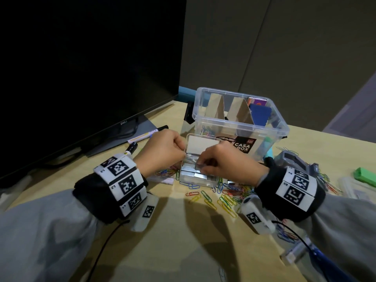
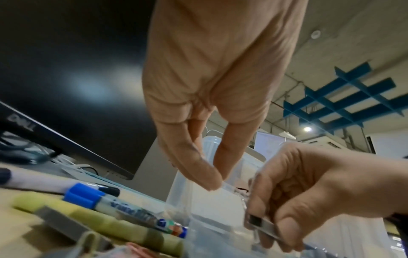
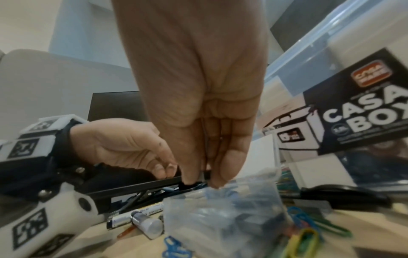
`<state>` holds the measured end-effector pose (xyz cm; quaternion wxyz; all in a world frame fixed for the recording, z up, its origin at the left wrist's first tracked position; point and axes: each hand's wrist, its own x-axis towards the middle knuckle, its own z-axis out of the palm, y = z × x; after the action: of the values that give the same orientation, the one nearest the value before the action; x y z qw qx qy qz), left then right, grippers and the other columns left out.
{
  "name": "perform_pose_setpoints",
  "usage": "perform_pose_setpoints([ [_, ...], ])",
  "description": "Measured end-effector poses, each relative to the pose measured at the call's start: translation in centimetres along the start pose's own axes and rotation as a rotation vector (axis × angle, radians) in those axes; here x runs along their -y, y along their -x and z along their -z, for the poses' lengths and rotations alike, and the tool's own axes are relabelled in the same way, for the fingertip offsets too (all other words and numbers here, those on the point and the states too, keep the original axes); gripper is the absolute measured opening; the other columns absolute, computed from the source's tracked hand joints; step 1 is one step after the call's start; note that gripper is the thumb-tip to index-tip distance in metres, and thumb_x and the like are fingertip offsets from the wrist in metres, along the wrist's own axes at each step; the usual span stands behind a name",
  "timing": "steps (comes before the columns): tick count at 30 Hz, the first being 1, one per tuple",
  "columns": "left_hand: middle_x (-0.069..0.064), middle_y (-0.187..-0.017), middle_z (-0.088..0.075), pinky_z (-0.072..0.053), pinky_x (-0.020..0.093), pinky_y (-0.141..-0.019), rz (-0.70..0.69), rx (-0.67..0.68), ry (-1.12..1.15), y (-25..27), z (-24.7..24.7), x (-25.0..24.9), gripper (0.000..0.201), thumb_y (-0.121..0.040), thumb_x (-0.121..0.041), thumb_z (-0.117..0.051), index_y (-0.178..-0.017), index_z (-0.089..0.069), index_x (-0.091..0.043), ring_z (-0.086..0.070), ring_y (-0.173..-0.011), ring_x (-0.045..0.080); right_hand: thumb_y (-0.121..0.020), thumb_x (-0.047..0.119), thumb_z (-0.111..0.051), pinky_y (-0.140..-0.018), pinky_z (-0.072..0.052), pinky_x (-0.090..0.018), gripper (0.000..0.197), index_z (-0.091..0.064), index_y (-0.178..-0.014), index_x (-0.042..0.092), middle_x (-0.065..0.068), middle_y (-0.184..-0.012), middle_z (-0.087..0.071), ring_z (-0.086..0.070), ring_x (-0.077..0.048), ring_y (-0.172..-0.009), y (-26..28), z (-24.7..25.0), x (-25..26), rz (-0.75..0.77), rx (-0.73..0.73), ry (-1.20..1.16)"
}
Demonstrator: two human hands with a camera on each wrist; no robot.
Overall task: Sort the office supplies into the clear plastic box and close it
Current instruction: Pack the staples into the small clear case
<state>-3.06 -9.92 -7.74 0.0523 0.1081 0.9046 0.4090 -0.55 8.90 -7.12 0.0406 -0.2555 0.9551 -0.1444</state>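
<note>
The clear plastic box (image 1: pixel 281 127) labelled CASA BOX stands lidless at the back of the desk, with cardboard dividers and a few supplies inside. In front of it lies a small clear case (image 1: pixel 194 181) of staple strips, its lid (image 1: pixel 203 144) standing upright. My left hand (image 1: pixel 184 154) pinches the case's left edge between thumb and finger (image 2: pixel 212 181). Over the case, my right hand (image 1: pixel 203 168) pinches one metal staple strip (image 1: pixel 198 165), also seen as the staple strip (image 2: pixel 263 225) in the left wrist view. Several strips fill the case.
Coloured paper clips (image 1: pixel 225 198) lie scattered in front and to the right. Markers (image 1: pixel 146 135) and a yellow highlighter (image 2: pixel 99 221) lie left, by the Dell monitor (image 1: pixel 81 78). A grey stapler (image 1: pixel 295 159), a green item (image 1: pixel 364 177) and another clear case (image 1: pixel 354 189) sit right.
</note>
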Motion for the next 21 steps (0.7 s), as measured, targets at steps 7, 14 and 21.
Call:
perform_pose_setpoints([
  [7, 0.012, -0.065, -0.068, -0.056, 0.027, -0.054, 0.213, 0.262, 0.067, 0.4, 0.7, 0.7, 0.009, -0.089, -0.007, -0.067, -0.086, -0.059, -0.005, -0.066, -0.051, 0.019, -0.080, 0.022, -0.078, -0.070, -0.053, -0.019, 0.019, -0.078, -0.099, 0.018, 0.008, -0.081, -0.072, -0.061, -0.001, -0.067, -1.7, 0.1, 1.1, -0.117, 0.131, -0.086],
  [14, 0.020, -0.070, -0.066, -0.058, 0.026, -0.053, 0.330, 0.382, 0.206, 0.4, 0.1, 0.4, 0.008, -0.094, 0.001, -0.058, -0.086, -0.059, 0.000, -0.067, -0.056, 0.023, -0.082, 0.020, -0.076, -0.077, -0.056, -0.025, 0.016, -0.078, -0.098, 0.022, 0.006, -0.090, -0.075, -0.067, -0.007, -0.078, -2.7, 0.2, 2.0, -0.155, 0.234, -0.066],
  [21, 0.024, -0.075, -0.065, -0.053, 0.025, -0.048, 0.385, 0.403, 0.254, 0.4, -0.7, 0.2, 0.014, -0.092, 0.008, -0.054, -0.083, -0.058, -0.002, -0.066, -0.064, 0.029, -0.084, 0.013, -0.069, -0.048, -0.039, -0.004, 0.018, -0.079, -0.098, 0.018, 0.005, -0.092, -0.074, -0.049, 0.003, -0.056, -3.0, -0.3, 2.6, -0.172, 0.254, -0.004],
])
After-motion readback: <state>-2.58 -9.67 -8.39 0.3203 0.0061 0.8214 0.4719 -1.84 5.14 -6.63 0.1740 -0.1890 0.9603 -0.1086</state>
